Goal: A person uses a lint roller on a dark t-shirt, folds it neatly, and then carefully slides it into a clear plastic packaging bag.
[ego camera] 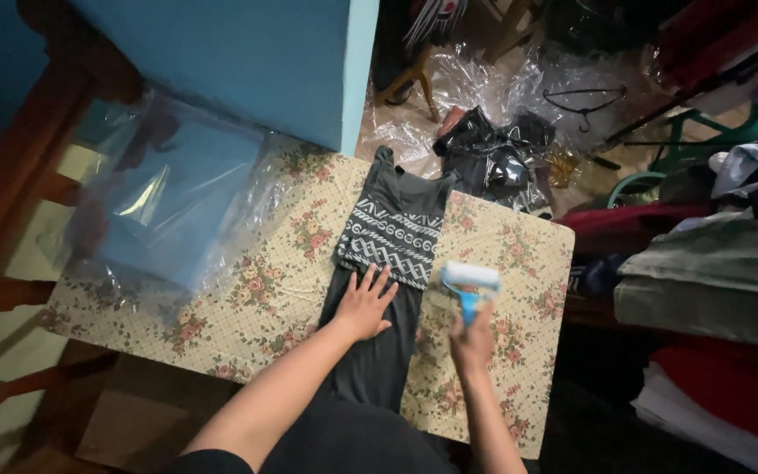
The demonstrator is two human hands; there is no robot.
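Floral-cloth counter (pixel 265 298) carrying dark dress (pixel 388 263), laid lengthwise at centre. My left hand (pixel 366 303) pressing flat on it, fingers spread. My right hand (pixel 473 342) gripping blue lint roller (pixel 470 285) just beside patterned band. Am keeping fabric taut, rolling in straight overlapping passes.

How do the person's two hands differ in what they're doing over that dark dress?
The left hand lies flat, fingers spread, pressing on the dark dress; the right hand is closed around the blue handle of a lint roller. The left hand is on the dress; the right hand is beside it, above the flowered tablecloth. Both reach in from the bottom of the picture.
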